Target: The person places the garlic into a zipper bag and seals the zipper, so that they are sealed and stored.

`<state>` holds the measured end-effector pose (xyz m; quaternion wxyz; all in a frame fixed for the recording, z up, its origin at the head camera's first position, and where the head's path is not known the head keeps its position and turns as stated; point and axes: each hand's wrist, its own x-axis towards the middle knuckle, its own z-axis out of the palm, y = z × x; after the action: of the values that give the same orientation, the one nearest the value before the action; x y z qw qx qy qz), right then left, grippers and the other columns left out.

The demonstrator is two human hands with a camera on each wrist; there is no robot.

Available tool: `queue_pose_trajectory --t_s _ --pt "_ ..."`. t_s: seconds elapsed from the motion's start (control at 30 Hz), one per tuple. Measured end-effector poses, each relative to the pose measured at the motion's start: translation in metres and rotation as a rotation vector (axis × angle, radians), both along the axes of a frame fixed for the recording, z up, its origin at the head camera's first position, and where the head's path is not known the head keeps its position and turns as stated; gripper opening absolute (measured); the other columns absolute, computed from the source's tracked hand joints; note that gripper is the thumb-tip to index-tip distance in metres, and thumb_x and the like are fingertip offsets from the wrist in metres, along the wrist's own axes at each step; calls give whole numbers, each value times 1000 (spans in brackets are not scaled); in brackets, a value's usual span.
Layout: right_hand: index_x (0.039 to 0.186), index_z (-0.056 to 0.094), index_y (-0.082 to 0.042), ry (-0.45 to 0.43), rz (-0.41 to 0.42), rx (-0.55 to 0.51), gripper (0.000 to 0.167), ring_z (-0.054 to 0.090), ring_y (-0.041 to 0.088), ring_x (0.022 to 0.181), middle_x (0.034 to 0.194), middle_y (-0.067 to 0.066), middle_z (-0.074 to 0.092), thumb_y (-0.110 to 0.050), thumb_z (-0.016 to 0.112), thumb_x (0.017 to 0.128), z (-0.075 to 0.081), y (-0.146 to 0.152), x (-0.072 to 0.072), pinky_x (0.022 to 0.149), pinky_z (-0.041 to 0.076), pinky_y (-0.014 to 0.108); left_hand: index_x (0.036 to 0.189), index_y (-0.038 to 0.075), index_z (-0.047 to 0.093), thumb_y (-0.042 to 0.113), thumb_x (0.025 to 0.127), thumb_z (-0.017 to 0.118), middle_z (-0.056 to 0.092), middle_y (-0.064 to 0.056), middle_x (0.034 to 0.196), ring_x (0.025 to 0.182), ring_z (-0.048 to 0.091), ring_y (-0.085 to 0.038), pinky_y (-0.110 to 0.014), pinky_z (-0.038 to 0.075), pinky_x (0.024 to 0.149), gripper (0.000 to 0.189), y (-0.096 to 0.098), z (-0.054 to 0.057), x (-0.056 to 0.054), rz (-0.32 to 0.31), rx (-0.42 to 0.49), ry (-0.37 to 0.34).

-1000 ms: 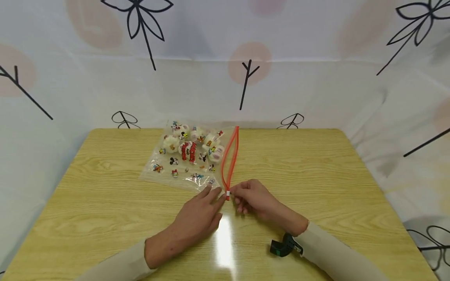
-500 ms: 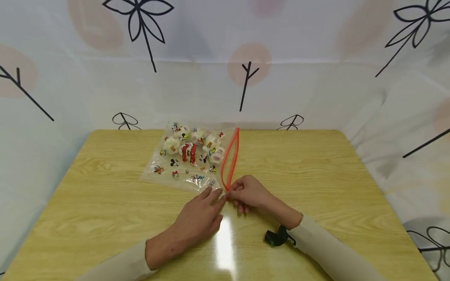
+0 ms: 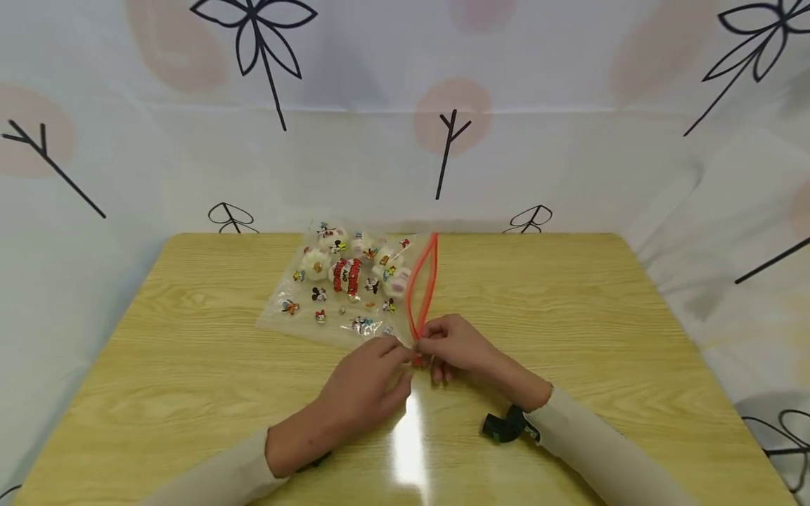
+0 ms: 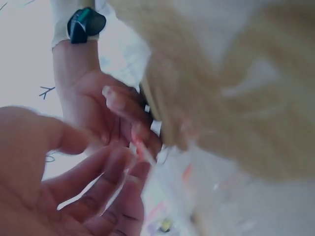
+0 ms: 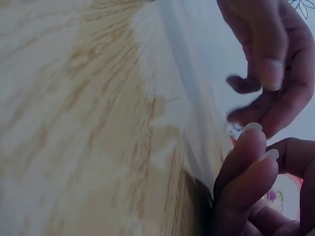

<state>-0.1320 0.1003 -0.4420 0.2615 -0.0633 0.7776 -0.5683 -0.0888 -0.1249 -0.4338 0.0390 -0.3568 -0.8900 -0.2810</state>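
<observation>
A clear zip bag (image 3: 338, 299) printed with small cartoon figures lies flat on the table. Inside it are several whitish round lumps (image 3: 316, 263) that look like garlic bulbs. Its red zip strip (image 3: 429, 284) runs down the bag's right side, the two halves bowed apart. At the strip's near end, my right hand (image 3: 458, 348) pinches the zip between thumb and forefinger; the white slider seen there before is hidden. My left hand (image 3: 363, 383) is beside that corner, fingers loosely extended, fingertips close to the right hand's. In the left wrist view, a bit of red zip (image 4: 139, 147) shows between the hands.
The wooden table (image 3: 538, 295) reaches back to a pale cloth backdrop (image 3: 354, 161) with leaf and twig drawings. A black wrist device (image 3: 504, 426) hangs under the right sleeve. Light glares off the table in front of the hands.
The right hand has closed in over the zip's near end, covering the white slider. The left hand has raised its fingers off the bag's corner and shifted slightly right.
</observation>
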Motion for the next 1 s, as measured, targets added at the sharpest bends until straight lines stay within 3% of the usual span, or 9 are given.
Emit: queue_pose_trajectory --t_s 0.13,0.23,0.33,0.5,0.6,0.73,0.83,1.0 --pt "89 67 1 -19 -33 -41 15 63 15 46 68 16 70 -12 68 96 2 3 2 42 50 26 114 15 76 16 100 67 70 9 104 86 64 -1 -23 57 76 16 4 0 2 8 163 -181" --pt "88 66 2 -35 -54 -81 13 64 15 47 65 13 69 -10 69 94 2 3 4 43 50 26 109 15 77 15 101 67 72 11 98 82 64 1 -23 57 75 13 4 -2 2 3 212 -281" --pt "88 66 1 -49 -71 -102 12 64 15 48 63 10 68 -9 70 93 1 2 5 44 50 25 107 13 76 16 102 66 73 11 92 80 67 0 -23 58 74 11 3 -5 4 -16 260 -436" --pt "89 67 0 -73 -101 -114 11 62 12 50 64 7 67 -10 71 94 -3 2 6 45 48 23 109 5 71 19 107 63 76 -1 90 77 74 -14 -25 59 69 17 1 -9 7 -50 361 -748" --pt "90 66 0 -82 -112 -132 11 61 11 50 65 6 67 -10 71 94 -5 1 5 45 47 23 115 -2 69 20 108 61 76 -8 91 76 75 -20 -28 61 66 25 1 -10 7 -35 438 -907" --pt "91 67 0 -86 -128 -151 11 61 11 50 63 6 66 -9 71 93 -4 1 4 45 47 22 124 -11 65 19 108 59 77 -17 96 76 76 -20 -32 64 67 34 3 -14 3 17 588 -1095" --pt "93 67 1 -80 -131 -153 10 61 11 50 66 5 68 -9 71 93 -3 1 4 45 47 22 123 -15 64 15 107 58 77 -22 100 78 78 -19 -33 65 72 34 7 -19 0 77 717 -1198" --pt "93 67 0 -80 -124 -148 11 59 11 48 62 4 65 -10 73 93 -3 2 5 44 46 22 122 -16 61 13 108 56 77 -24 108 89 79 -20 -34 65 83 32 13 -26 0 146 851 -1244"
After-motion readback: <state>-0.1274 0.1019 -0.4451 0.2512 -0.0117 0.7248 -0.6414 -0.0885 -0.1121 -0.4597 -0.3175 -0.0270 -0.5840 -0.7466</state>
